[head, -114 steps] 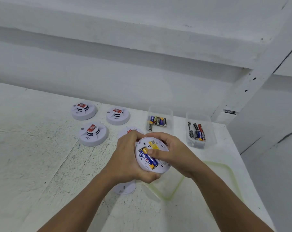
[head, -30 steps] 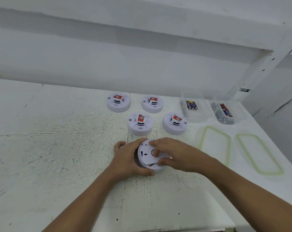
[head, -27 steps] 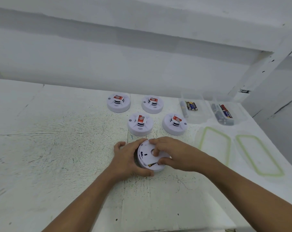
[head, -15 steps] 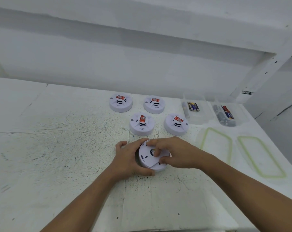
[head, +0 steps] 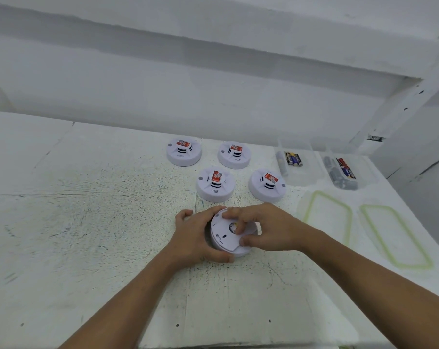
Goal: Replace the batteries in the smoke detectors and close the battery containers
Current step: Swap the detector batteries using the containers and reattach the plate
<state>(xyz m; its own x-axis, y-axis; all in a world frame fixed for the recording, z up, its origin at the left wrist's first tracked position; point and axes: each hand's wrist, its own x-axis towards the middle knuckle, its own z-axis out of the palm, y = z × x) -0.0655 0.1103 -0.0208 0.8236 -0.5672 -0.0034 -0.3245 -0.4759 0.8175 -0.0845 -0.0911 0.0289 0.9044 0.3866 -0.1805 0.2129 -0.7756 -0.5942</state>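
A white round smoke detector (head: 226, 241) lies back-up on the table near the front middle. My left hand (head: 194, 238) grips its left rim, thumb curled under the front edge. My right hand (head: 266, 229) holds the white back cover on top of it, fingers curled over the cover and one fingertip at its round hole. Several other detectors stand face-up behind, each with a red label: two at the back (head: 183, 151) (head: 234, 154) and two nearer (head: 215, 183) (head: 267, 185).
Two clear open containers with loose batteries (head: 292, 159) (head: 344, 170) stand at the back right. Their clear lids with green seals (head: 325, 220) (head: 395, 238) lie flat in front of them. The table's right edge runs close beyond the lids. A white wall rises behind.
A few seconds ago the detector was held up with its batteries showing. Now it lies on the table with the cover on; within the last second the cover has settled and the battery gap has closed.
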